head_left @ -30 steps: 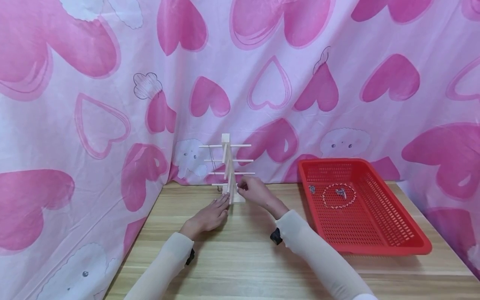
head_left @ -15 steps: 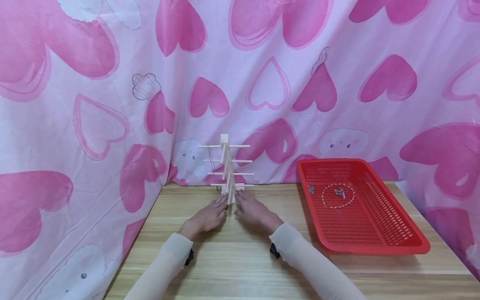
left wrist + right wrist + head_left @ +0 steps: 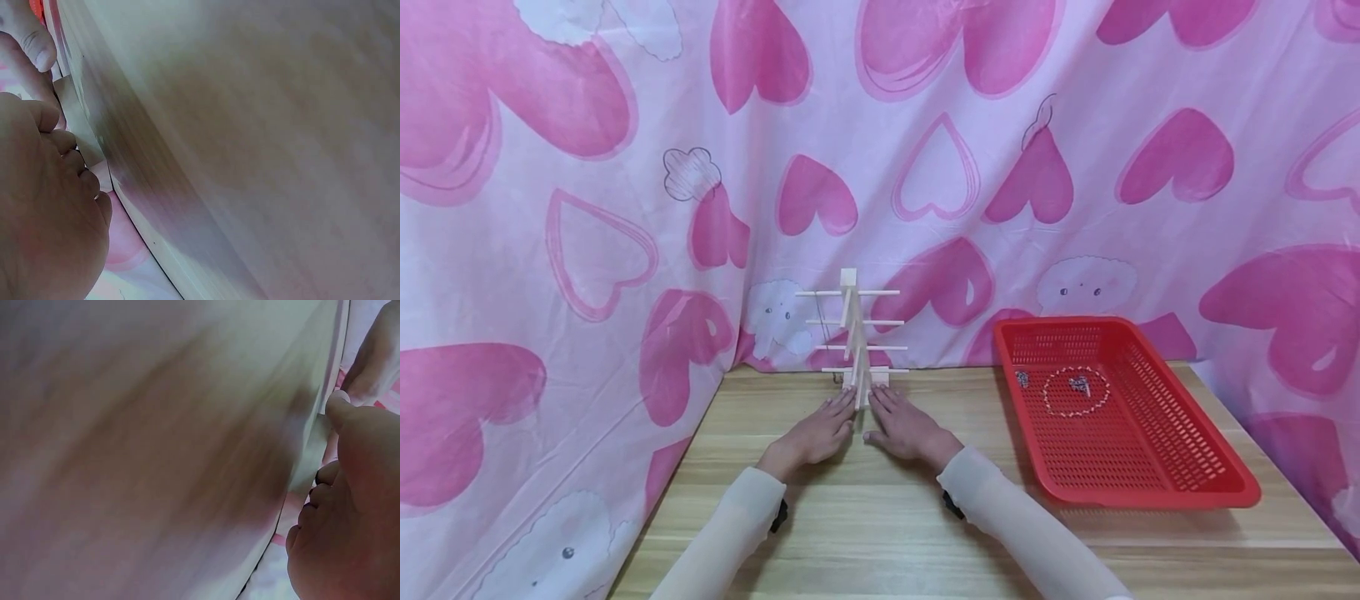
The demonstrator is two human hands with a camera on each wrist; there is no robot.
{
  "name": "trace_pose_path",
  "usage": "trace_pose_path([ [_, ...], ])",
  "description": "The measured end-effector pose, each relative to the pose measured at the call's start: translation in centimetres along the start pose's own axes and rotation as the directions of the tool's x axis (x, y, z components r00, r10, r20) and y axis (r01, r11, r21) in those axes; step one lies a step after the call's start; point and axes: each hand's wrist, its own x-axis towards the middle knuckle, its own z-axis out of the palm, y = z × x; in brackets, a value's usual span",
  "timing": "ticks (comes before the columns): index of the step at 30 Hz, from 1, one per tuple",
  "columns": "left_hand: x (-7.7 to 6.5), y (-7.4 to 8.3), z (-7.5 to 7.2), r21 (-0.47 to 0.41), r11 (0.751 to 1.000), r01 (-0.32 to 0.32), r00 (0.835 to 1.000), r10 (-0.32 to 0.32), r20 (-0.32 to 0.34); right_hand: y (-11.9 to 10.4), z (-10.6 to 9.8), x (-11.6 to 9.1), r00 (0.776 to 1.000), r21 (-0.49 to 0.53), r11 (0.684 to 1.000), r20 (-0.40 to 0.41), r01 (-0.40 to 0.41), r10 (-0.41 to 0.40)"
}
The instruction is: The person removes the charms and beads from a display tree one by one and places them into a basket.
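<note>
A pale wooden jewelry stand (image 3: 848, 277) with several crosswise pegs stands upright at the back of the table. My left hand (image 3: 818, 430) lies low at the left side of its base, fingers extended and fingertips right at the wood. On the other side, my right hand (image 3: 907, 423) mirrors it, fingers stretched toward the base and thumb apart. Neither hand grips anything. From the left pegs hangs a thin dark chain necklace (image 3: 824, 319). Both wrist views show the hands, left (image 3: 50, 206) and right (image 3: 362, 506), beside the stand's base.
To the right sits a red perforated plastic basket (image 3: 1157, 500). Inside it lie a red-and-white beaded necklace (image 3: 1047, 402) and two small silvery clumps, one of them a bundle (image 3: 1078, 384) within the bead ring. A pink heart-print curtain (image 3: 940, 250) hangs behind the wooden table (image 3: 880, 533).
My right hand has come down from beside the stand's lower pegs, its fingers uncurling, to lie flat at the right of the base. The left hand stays in place.
</note>
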Motion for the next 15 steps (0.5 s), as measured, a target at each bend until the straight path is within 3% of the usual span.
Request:
trace_pose_path([
  [9,0.17,-0.11,0.01,-0.019,1.000,0.004,1.000,-0.004,0.001,0.54,0.21,-0.08,0.999,-0.020,0.999,-0.009,0.039,-0.039],
  [15,-0.12,-0.30,-0.77,-0.162,0.986,0.025,0.999,-0.030,-0.029,0.53,0.15,-0.06,0.999,-0.012,0.999,0.004,0.038,-0.038],
])
